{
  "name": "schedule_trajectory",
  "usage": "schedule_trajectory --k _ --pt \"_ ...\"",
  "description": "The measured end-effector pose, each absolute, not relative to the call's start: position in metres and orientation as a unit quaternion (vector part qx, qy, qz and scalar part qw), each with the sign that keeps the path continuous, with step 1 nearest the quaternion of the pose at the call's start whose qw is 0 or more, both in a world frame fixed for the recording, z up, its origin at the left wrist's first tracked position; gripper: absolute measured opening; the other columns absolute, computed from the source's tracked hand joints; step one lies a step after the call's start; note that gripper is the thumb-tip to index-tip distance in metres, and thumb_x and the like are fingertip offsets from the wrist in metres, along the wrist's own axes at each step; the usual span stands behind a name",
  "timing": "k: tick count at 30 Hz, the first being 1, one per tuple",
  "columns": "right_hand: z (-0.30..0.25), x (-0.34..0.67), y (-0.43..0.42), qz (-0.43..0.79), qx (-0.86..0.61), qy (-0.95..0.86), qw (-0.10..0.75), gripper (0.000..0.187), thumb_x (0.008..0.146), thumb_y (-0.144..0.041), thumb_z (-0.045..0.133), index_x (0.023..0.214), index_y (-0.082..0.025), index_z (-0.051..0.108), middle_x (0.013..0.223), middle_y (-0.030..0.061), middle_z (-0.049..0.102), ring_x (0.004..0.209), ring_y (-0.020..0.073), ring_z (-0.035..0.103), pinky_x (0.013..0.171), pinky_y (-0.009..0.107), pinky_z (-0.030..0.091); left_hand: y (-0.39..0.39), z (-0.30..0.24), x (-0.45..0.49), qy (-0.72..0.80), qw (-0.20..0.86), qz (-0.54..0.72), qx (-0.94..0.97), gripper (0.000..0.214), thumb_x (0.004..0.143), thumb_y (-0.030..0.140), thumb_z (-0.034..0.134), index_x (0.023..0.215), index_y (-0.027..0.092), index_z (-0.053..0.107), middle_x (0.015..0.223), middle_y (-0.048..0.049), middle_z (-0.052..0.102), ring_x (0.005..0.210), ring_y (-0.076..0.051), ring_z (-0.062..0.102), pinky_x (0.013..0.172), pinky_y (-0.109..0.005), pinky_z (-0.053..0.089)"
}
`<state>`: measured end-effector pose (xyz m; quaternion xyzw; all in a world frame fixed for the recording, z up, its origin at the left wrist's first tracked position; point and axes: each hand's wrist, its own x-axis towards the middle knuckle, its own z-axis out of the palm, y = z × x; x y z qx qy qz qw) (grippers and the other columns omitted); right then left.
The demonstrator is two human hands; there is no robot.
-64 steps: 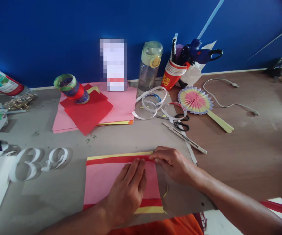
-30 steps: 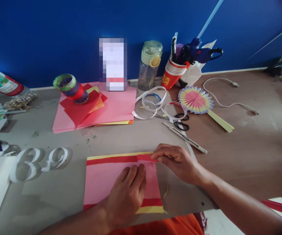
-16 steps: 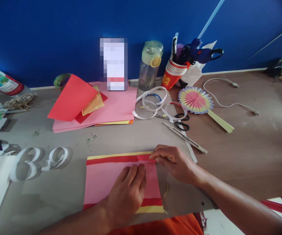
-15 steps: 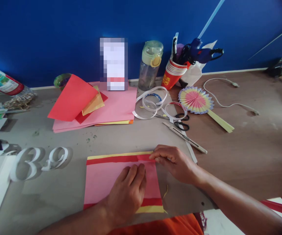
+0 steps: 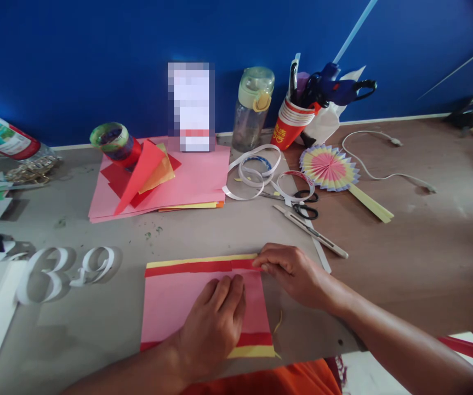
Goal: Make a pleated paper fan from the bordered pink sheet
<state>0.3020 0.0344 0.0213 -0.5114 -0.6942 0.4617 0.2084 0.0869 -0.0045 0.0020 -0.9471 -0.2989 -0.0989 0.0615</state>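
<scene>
A pink paper sheet (image 5: 170, 302) lies at the desk's front, with red and yellow bands along its far and near edges. My left hand (image 5: 215, 323) rests palm down on it, fingers stretched forward and slightly bent, holding nothing. At the far right corner, my right hand (image 5: 281, 263) has thumb and forefinger pinched on the end of a red paper strip (image 5: 242, 265). This strip lies along the yellow edge and meets another red strip (image 5: 191, 267) on its left. My right fingertips partly hide the corner.
Beyond the sheet are a craft knife (image 5: 310, 230), scissors (image 5: 305, 211), tape rolls and a paper fan (image 5: 330, 169). Pink papers (image 5: 203, 175) carry a folded red sheet (image 5: 140, 175) beside a stained cup (image 5: 110, 137). A bottle (image 5: 252, 109) and stacked paper cups (image 5: 291, 123) stand behind. White paper curls (image 5: 47, 274) lie left.
The loose red sheet on the pink pile has flipped up and shifted, uncovering the cup behind it. The red strip lies flatter at the corner; my hands have hardly moved.
</scene>
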Motion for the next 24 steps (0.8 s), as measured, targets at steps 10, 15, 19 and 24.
schedule_trajectory --k 10,15,19,24 --pt "0.0179 0.3023 0.0327 0.443 -0.502 -0.716 0.196 0.027 0.083 -0.002 0.047 0.090 -0.017 0.069 0.083 0.0036 0.064 0.077 0.0139 0.059 0.070 0.023 0.042 -0.0045 0.0016 0.0857 -0.305 0.062 -0.081 -0.947 0.034 0.083 0.014 0.045 0.113 0.012 0.060 0.128 -0.0147 0.058 0.109 -0.026 0.054 0.090 -0.039 0.041" --pt "0.0181 0.3023 0.0333 0.443 -0.499 -0.719 0.194 0.027 0.084 -0.003 0.047 0.092 -0.017 0.069 0.083 0.0046 0.064 0.077 0.0147 0.058 0.070 0.024 0.042 -0.0024 0.0013 0.0871 -0.305 0.056 -0.095 -0.946 0.034 0.082 0.014 0.045 0.112 0.009 0.061 0.129 -0.0155 0.058 0.122 -0.029 0.048 0.098 -0.040 0.038" --pt "0.0175 0.3021 0.0340 0.441 -0.495 -0.721 0.203 0.029 0.083 -0.003 0.047 0.095 -0.017 0.069 0.085 0.0051 0.065 0.079 0.0150 0.059 0.071 0.025 0.043 -0.0026 0.0008 0.0877 -0.306 0.058 -0.099 -0.945 0.034 0.083 0.015 0.044 0.111 0.010 0.062 0.125 -0.0128 0.062 0.117 -0.028 0.053 0.097 -0.039 0.038" --pt "0.0156 0.3014 0.0335 0.421 -0.489 -0.734 0.213 0.030 0.082 -0.002 0.047 0.095 -0.017 0.069 0.084 0.0053 0.065 0.078 0.0156 0.059 0.071 0.025 0.043 -0.0053 0.0021 0.0869 -0.307 0.060 -0.093 -0.945 0.035 0.084 0.015 0.042 0.111 0.011 0.063 0.120 -0.0108 0.064 0.110 -0.026 0.055 0.092 -0.039 0.040"
